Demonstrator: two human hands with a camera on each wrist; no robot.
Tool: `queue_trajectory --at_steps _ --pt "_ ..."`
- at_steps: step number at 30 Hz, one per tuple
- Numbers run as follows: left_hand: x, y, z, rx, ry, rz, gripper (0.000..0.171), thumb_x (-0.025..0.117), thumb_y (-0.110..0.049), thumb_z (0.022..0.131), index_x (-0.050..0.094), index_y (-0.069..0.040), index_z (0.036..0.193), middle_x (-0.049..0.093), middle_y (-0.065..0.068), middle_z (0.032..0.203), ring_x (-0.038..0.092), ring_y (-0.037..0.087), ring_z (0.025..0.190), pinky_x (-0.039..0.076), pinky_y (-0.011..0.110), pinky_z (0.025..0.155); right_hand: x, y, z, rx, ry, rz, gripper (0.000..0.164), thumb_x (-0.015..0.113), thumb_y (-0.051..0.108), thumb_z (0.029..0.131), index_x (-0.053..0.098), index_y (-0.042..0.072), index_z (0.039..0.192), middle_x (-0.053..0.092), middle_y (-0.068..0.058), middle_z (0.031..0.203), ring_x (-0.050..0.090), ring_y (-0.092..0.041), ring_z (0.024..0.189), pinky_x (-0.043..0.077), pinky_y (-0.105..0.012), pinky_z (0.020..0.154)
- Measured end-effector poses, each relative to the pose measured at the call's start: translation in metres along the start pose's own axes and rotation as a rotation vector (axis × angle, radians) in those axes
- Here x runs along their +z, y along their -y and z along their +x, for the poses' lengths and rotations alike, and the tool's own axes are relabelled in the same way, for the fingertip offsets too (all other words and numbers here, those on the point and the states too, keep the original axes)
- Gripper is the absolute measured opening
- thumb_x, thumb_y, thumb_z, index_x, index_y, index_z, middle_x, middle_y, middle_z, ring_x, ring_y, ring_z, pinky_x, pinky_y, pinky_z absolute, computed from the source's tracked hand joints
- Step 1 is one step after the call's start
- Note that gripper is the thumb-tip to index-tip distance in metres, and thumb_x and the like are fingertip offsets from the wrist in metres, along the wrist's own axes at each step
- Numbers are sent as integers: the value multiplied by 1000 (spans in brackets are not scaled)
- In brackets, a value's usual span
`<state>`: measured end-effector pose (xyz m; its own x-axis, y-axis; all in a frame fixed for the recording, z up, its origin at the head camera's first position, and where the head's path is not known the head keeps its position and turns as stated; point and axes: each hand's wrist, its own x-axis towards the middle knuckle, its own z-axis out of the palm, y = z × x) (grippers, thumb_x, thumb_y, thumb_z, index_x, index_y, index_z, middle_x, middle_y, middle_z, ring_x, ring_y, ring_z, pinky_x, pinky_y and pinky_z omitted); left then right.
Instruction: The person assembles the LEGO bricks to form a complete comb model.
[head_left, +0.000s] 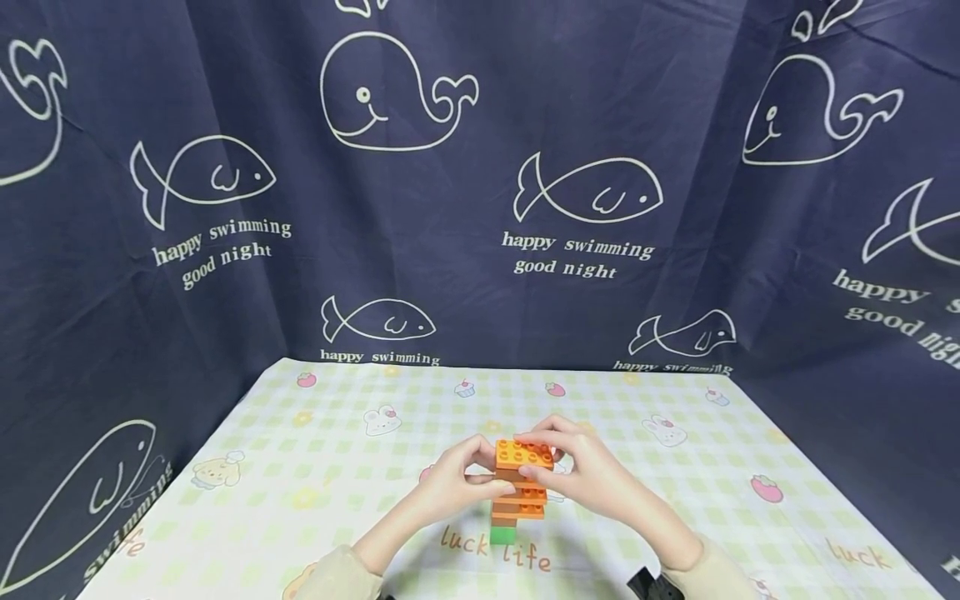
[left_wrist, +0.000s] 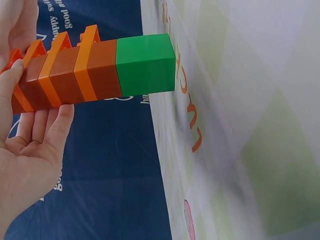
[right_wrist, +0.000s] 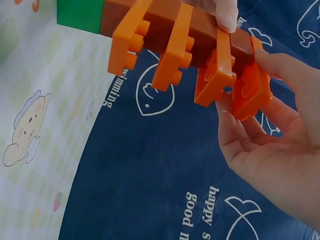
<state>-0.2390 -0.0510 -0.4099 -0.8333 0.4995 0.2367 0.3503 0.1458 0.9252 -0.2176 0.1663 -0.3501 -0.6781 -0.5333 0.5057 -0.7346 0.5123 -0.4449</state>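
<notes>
A tower of toy building blocks stands upright, with a green block (left_wrist: 145,65) at its foot right by the tablecloth. Above it, brown blocks (left_wrist: 103,69) alternate with flat orange bricks (right_wrist: 172,47) that jut out to the right. The topmost orange brick (head_left: 523,455) shows its studs in the head view. My left hand (head_left: 459,482) grips the upper tower from the left, thumb in front and fingers behind. From the right, my right hand (head_left: 588,468) pinches the top orange brick between thumb and fingers; its fingertips also show below the overhang (right_wrist: 250,95) in the right wrist view.
A checkered tablecloth (head_left: 337,483) with cartoon prints covers the table. Dark blue curtains (head_left: 480,275) with white fish and whale drawings hang behind it and at both sides.
</notes>
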Motion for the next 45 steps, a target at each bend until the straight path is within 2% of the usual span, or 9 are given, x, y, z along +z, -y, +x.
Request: queue_trajectory --at_steps 8,17,23,32,35,42,45 --pt "0 3 1 6 2 10 33 74 -25 81 52 -9 98 59 2 103 60 9 101 52 22 89 -4 0 4 -31 50 7 28 72 21 82 68 11 108 59 9 93 50 -2 75 48 -21 62" --pt "1 1 0 -5 -2 1 31 74 -20 81 52 -8 100 58 2 103 61 11 101 53 23 89 -5 -1 6 -68 66 -6 26 72 19 82 68 12 107 55 10 88 47 -1 71 47 -21 59" --pt "0 0 1 -6 3 -3 32 74 -22 81 51 -8 100 59 3 103 63 12 100 53 23 87 -6 -2 6 -76 68 -11 27 72 19 82 68 11 108 52 10 86 46 -1 71 46 -19 60" --pt "1 0 -1 -8 -4 12 32 74 -24 81 52 -8 99 59 2 102 60 9 101 52 22 89 -4 -1 4 -68 59 -7 27 72 19 83 67 12 108 54 10 88 47 -2 74 47 -22 61" --pt "2 0 -1 -11 -7 10 32 74 -24 81 52 -8 98 59 2 101 61 10 100 53 22 88 -4 -2 3 -72 54 -9 27 71 21 84 67 14 109 57 10 92 50 -2 76 48 -20 63" --pt "1 2 -1 -12 -6 24 34 74 -28 80 52 -11 99 61 1 100 63 9 97 53 23 88 -6 -6 -3 -52 16 -14 37 72 23 83 64 14 117 62 7 108 59 -8 94 54 -31 82" --pt "0 1 -1 -14 -10 16 34 75 -27 80 52 -10 99 61 1 99 62 9 97 53 23 89 -8 -8 -6 -24 -6 4 37 73 24 82 63 16 117 63 7 110 61 -9 94 55 -31 83"
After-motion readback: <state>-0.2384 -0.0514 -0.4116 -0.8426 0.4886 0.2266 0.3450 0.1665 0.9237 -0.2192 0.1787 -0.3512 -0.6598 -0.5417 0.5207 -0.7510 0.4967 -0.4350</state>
